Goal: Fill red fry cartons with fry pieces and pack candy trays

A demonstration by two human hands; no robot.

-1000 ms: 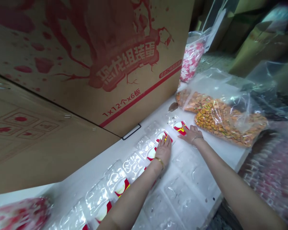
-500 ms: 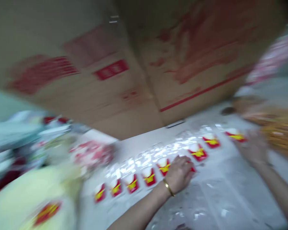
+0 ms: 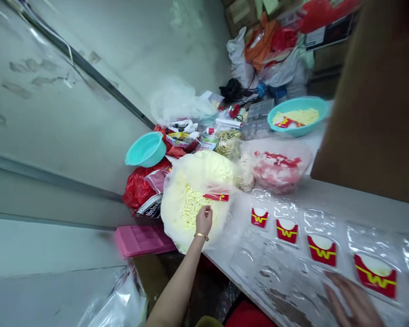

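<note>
My left hand [image 3: 204, 220], with a gold bangle at the wrist, is over a big clear bag [image 3: 172, 222] of small pale-yellow sticks [image 3: 192, 206]. Its fingers are curled together; whatever they hold, if anything, is hidden. A red-and-yellow fry-box piece [image 3: 218, 197] lies in the bag just beyond the fingers. At the lower right my right hand [image 3: 354, 302] is slightly blurred, fingers stretched out, over clear plastic blister sheets [image 3: 276, 272]. Beside it runs a row of red fry-box pieces with yellow marks [image 3: 322, 250], each in a clear blister.
Behind the blisters sits a clear bag of red and white pieces [image 3: 277, 165]. One turquoise basin [image 3: 296, 131] holds yellow sticks; another turquoise basin [image 3: 146, 150] stands left. A large cardboard box [image 3: 371, 113] rises at right. A pink tray [image 3: 143, 240] juts out at the table's left end.
The view has swung left. My left hand has gone from the row of fry-box pieces to the bag of yellow sticks. My right hand has left the row's far right end.
</note>
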